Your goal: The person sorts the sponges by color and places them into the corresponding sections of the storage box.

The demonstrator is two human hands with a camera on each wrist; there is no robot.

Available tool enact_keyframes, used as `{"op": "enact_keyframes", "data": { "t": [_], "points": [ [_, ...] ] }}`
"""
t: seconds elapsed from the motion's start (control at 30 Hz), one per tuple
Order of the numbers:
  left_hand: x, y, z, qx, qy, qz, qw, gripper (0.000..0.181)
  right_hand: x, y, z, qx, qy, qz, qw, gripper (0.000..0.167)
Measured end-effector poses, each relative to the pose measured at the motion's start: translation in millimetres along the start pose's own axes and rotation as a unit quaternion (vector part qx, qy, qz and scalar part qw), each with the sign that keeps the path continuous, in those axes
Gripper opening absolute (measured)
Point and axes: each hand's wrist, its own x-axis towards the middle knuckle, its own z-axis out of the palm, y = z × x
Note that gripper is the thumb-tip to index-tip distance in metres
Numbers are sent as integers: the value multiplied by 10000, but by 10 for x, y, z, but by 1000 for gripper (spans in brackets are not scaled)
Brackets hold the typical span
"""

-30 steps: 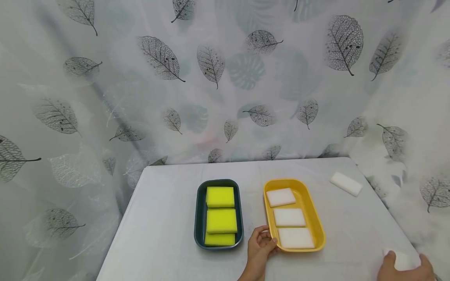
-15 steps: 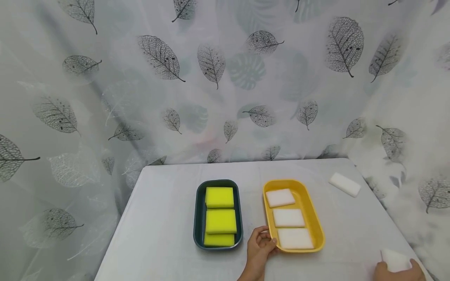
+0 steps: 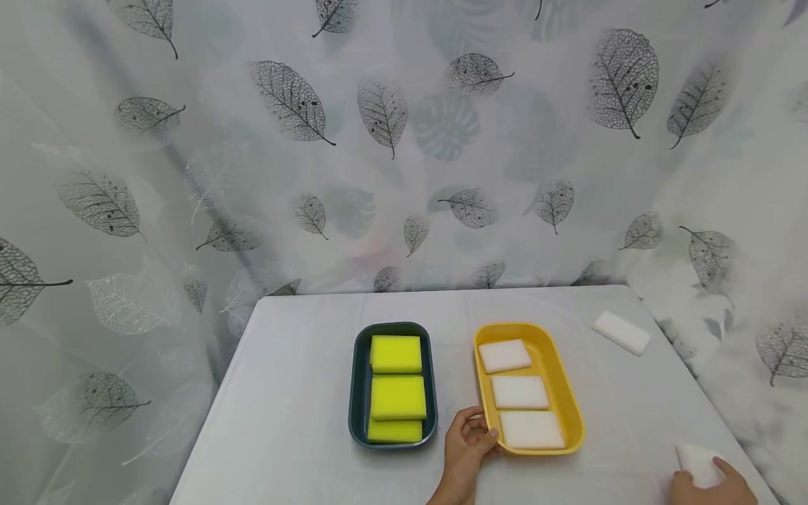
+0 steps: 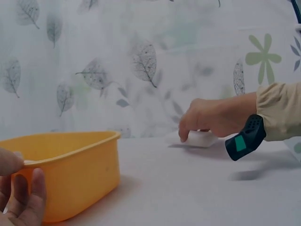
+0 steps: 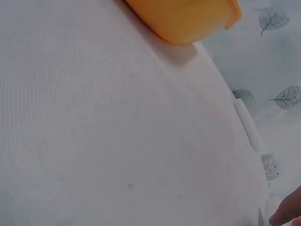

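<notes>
At the near left corner of the yellow tray (image 3: 571,417), my left hand (image 3: 466,449) grips the rim, its thumb (image 4: 10,162) on top and fingers against the outer wall. Three white sponges (image 3: 529,429) lie in that tray in a column along its left side. Near the table's right edge, my right hand (image 3: 713,487) holds another white sponge (image 3: 696,461) between thumb and fingers. The left wrist view shows this sponge (image 4: 203,139) low over the tabletop; whether it touches is unclear. Only a fingertip (image 5: 284,209) of that hand enters the right wrist view.
Left of the yellow tray stands a dark green tray (image 3: 355,393) with yellow sponges (image 3: 398,397) in it, the front two overlapping. One more white sponge (image 3: 621,332) lies at the table's back right. A leaf-print curtain (image 3: 379,175) hangs behind the white-covered table (image 3: 297,393).
My right hand has shifted slightly left with the white sponge, and its fingers sit differently on it. The left hand and both trays stay in place.
</notes>
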Motion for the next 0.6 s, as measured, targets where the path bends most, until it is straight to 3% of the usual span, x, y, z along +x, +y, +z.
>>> {"op": "enact_keyframes", "data": {
  "t": [0.17, 0.3, 0.47, 0.6],
  "points": [
    [2, 5, 1, 3, 54, -27, 10000, 45, -78, -117, 53, -5, 137, 14, 9999, 76],
    [-9, 5, -7, 17, 35, -29, 10000, 45, -98, -174, 83, -141, 113, -344, 9992, 74],
    [-13, 2, -11, 29, -1, 3, 10000, 45, -126, -235, 174, 119, 128, -1216, 9924, 66],
    [-7, -9, -10, 13, 23, 14, 10000, 45, -178, -290, 235, 272, 240, -2088, 9773, 58]
  ]
}}
